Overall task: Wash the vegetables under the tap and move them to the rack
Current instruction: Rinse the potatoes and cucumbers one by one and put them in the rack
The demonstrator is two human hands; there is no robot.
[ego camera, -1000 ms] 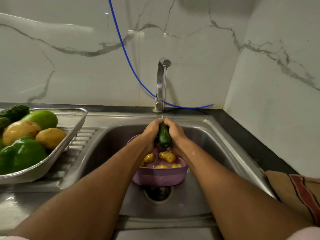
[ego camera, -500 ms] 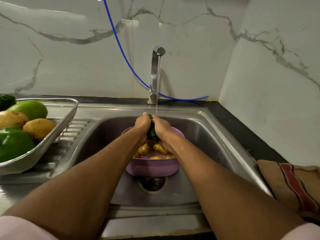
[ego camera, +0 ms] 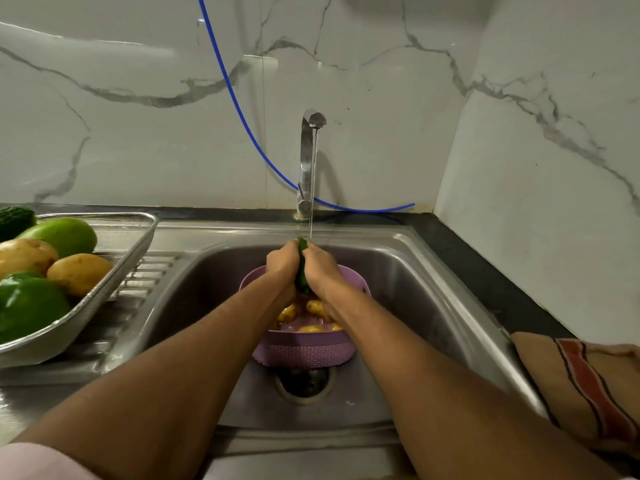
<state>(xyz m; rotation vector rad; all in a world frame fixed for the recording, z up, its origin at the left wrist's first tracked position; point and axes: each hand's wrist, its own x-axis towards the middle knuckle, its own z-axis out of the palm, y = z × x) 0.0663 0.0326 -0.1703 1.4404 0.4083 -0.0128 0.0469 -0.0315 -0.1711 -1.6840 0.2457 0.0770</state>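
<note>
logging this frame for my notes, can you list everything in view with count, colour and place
tap: 1, chrome, behind sink, water running
hose: 1, blue, along wall behind tap
sink: 1, steel, centre
basket: 1, purple, in sink over drain
small potatoes: at least 4 visible, yellow, in basket
cucumber: 1, dark green, under the stream
rack: 1, steel mesh, on drainboard at left
large potatoes: 2, tan, in rack
pepper: 1, green, in rack
mango: 1, light green, in rack
bumpy gourd: 1, dark green, rack's far edge
cloth: 1, tan with red stripe, counter at right
left hand: grip on cucumber
right hand: grip on cucumber
</note>
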